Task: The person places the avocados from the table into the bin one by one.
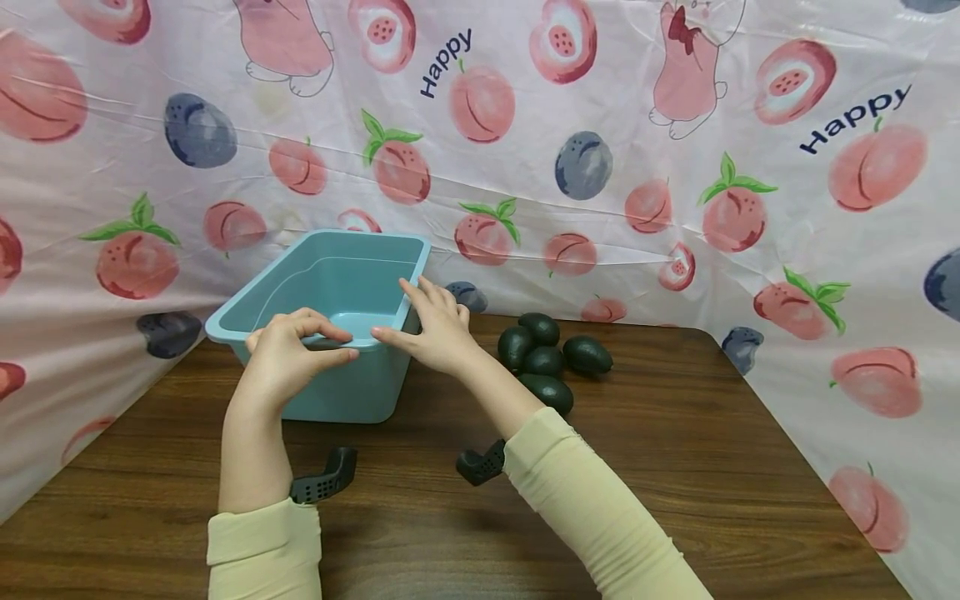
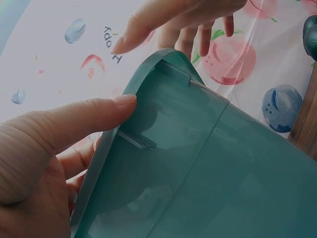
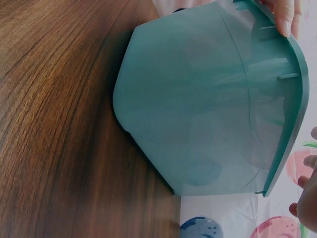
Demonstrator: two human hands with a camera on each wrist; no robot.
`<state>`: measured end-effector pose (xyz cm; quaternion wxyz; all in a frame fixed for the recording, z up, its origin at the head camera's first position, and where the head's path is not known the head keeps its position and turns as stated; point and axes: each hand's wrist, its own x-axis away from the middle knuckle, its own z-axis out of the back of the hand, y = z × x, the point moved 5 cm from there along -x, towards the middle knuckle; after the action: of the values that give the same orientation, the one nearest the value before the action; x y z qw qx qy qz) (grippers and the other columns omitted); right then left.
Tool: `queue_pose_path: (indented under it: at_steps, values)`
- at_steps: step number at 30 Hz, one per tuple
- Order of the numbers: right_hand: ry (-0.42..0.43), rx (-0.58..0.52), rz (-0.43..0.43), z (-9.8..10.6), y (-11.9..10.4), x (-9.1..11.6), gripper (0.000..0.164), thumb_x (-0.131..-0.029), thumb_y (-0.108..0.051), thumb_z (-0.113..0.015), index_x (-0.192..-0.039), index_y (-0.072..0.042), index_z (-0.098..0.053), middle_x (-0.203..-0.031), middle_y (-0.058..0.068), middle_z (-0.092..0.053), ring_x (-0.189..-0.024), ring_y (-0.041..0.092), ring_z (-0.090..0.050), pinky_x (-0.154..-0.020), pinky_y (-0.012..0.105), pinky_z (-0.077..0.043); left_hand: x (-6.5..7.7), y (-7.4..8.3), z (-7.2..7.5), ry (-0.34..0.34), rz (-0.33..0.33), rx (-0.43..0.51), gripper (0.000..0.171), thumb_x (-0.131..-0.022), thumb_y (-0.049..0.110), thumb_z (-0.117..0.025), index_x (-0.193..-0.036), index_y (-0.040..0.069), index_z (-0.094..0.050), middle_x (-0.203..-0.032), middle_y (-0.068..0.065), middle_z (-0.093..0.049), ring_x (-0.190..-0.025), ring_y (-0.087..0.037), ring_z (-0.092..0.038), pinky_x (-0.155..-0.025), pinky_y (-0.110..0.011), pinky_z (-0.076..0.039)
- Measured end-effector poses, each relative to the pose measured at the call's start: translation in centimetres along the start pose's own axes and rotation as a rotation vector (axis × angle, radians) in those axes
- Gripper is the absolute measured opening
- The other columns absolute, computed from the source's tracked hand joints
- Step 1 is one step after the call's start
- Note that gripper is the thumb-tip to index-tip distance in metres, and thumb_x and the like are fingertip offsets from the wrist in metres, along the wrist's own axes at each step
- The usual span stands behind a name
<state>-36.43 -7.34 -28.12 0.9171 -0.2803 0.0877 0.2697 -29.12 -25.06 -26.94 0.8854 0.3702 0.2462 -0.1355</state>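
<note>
A light blue-green plastic bin (image 1: 337, 387) stands upright on the table, and its inside looks bare where it shows. My left hand (image 1: 288, 354) pinches the near rim, with the thumb (image 2: 99, 114) on the outer side and the fingers over the inner side. Around the bin's near right corner hovers my right hand (image 1: 438, 329), its fingers spread and loosely bent. In the left wrist view a gap shows between that right hand (image 2: 183, 20) and the rim. Several dark green avocados (image 1: 546, 392) lie in a cluster right of the bin.
Under everything is a dark brown wooden table (image 1: 675, 467). A white sheet (image 1: 525, 175) printed with peaches and rabbits hangs behind and along the sides. Black wrist devices (image 1: 326, 479) sit at both cuffs.
</note>
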Motion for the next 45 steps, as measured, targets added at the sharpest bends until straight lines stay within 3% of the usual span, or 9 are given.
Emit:
queue_pose_path:
  at_steps: [21,45]
  values:
    - [0.000,-0.073,0.053,1.1,0.4,1.3,0.082,-0.088,-0.058,-0.057,-0.154,-0.026,-0.021,-0.159,0.002,-0.010,-0.144,0.022,0.000,-0.111,0.052,-0.002,-0.1,0.1,0.0,0.002,-0.002,0.002,0.017,-0.075,0.009,-0.082,-0.088,0.002,-0.075,-0.090,-0.009,-0.063,-0.095,-0.032,-0.048,-0.090,-0.057,-0.009]
    - [0.056,-0.122,0.047,2.0,2.7,3.7,0.082,-0.088,-0.053,-0.062,-0.153,-0.023,-0.023,-0.159,0.002,-0.012,-0.144,0.020,-0.001,-0.111,0.052,-0.002,0.1,-0.1,0.1,-0.011,0.015,0.011,0.017,-0.075,0.012,-0.082,-0.089,0.004,-0.075,-0.091,-0.007,-0.063,-0.096,-0.031,-0.048,-0.090,-0.054,-0.008]
